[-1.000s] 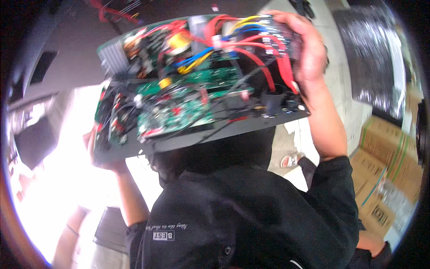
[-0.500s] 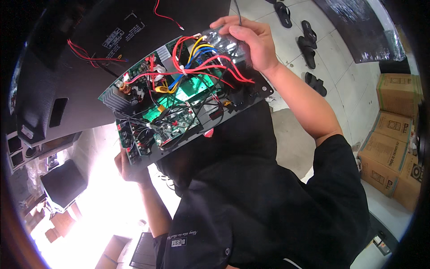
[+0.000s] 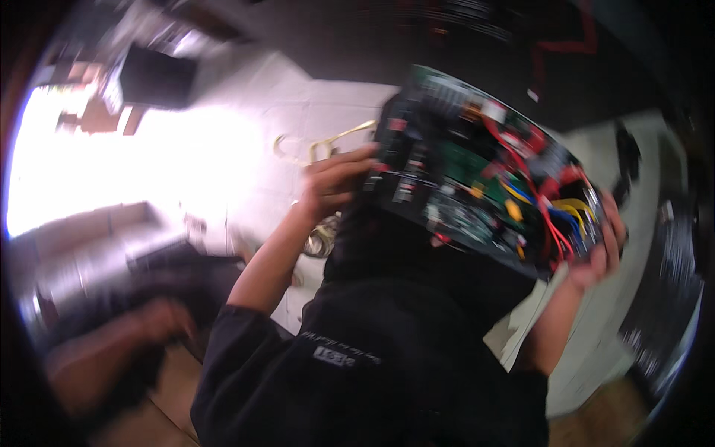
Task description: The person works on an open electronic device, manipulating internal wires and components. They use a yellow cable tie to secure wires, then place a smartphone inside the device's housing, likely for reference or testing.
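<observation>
Holding up a circuit-board assembly (image 3: 477, 167) in mid-air before the torso, component side toward the camera, slanting down from upper left to lower right. Made up of green boards, grey finned metal (image 3: 449, 93) near the top left corner, and a loose bundle of red wires (image 3: 553, 223), yellow wires (image 3: 573, 205) and blue wires toward the right end. Gripped at the left edge by the left hand (image 3: 337, 179), with fingers closed over the rim; clasped at the right end by the right hand (image 3: 605, 249), with thumb and fingers wrapped around it, just beside the wires. Worn below, a black shirt (image 3: 417, 380). Spread above the assembly, a large dark surface (image 3: 350, 45) with a thin red wire (image 3: 540, 71) across it, blurred. Lying left of the assembly on the pale tiled floor (image 3: 287, 97), a bent yellowish object (image 3: 339, 139), too blurred to identify. Farther out, at upper left, a dark box (image 3: 156, 78); at lower left, another person's forearm (image 3: 108, 357), smeared by motion; at far right, something dark in shiny wrap (image 3: 665, 276).
</observation>
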